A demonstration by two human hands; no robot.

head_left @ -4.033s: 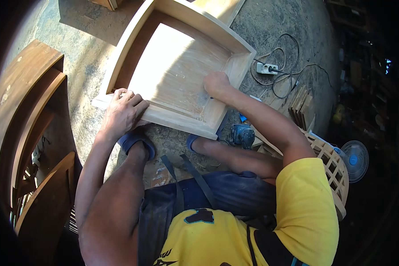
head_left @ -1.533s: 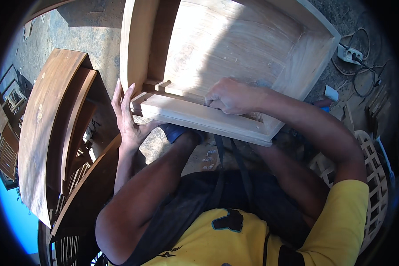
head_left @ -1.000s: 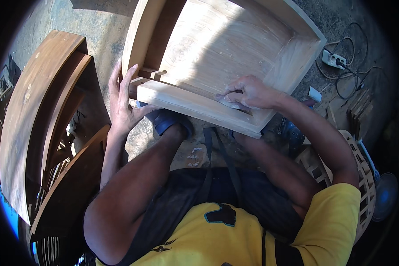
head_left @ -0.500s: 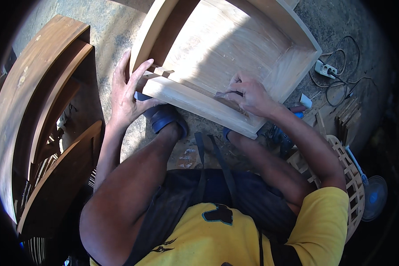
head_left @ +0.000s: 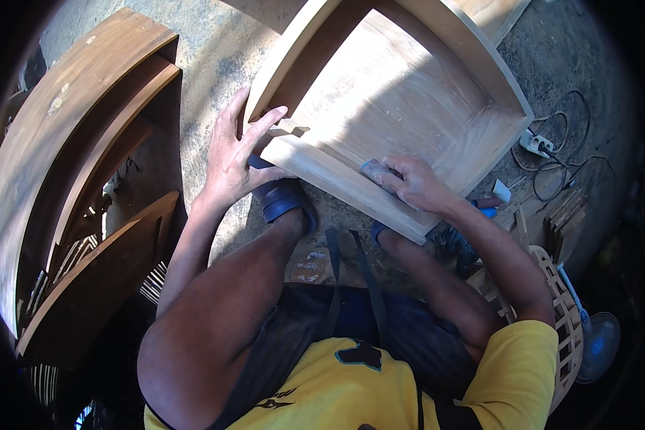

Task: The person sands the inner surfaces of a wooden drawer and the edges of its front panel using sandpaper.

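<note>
A pale wooden box [head_left: 401, 93] with curved side walls lies tilted in front of me, its inside partly sunlit. My left hand [head_left: 233, 158] is at its left near corner. The fingers are spread wide, straddling the side wall and the end of the near board [head_left: 337, 185], and the thumb points along the outside. My right hand [head_left: 419, 185] is closed on a small grey-brown piece of sandpaper [head_left: 378, 174], pressed along the top of the near board toward its right half. Pale dust covers the right fingers.
Brown curved wooden pieces [head_left: 86, 79] stand on the left. On the right lie a white power strip [head_left: 536, 143] with cables, thin wood strips [head_left: 565, 208], a latticed wooden piece [head_left: 566, 315] and a clear round lid-like disc [head_left: 600, 347]. My sandalled foot [head_left: 283, 197] is below the box.
The whole view has shifted, so the box appears further right and lower. My right hand has turned, showing more of the sandpaper on the near board. The left hand keeps its hold at the corner.
</note>
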